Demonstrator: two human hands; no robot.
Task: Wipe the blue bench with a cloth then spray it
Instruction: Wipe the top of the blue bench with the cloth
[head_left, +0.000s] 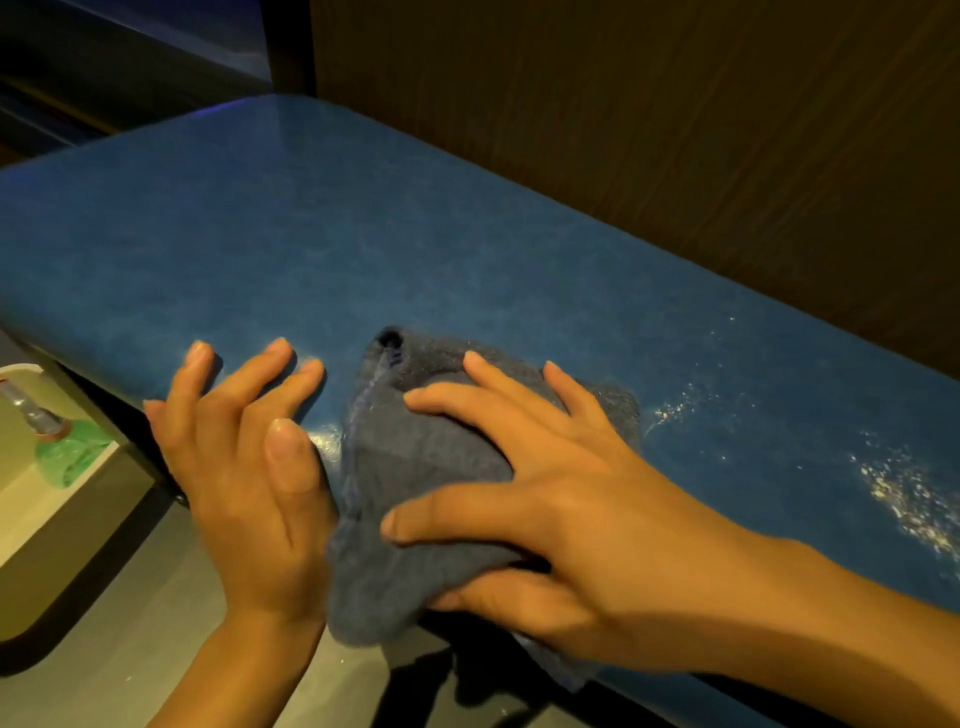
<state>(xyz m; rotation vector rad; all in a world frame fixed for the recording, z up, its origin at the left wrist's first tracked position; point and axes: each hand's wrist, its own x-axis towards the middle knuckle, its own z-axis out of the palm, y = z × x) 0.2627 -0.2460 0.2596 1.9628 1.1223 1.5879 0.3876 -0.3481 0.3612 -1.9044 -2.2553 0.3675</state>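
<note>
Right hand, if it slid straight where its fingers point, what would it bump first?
Probably nothing: the right hand points up-left across the cloth, then over bare blue bench. Its forefinger aims near the left hand, so it might brush that.

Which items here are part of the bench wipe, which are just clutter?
In the job: blue bench, cloth, right hand pressing the cloth, left hand resting on the bench, white specks.
Lying about: green bottle (sprayer? cannot tell), wall panel.
</note>
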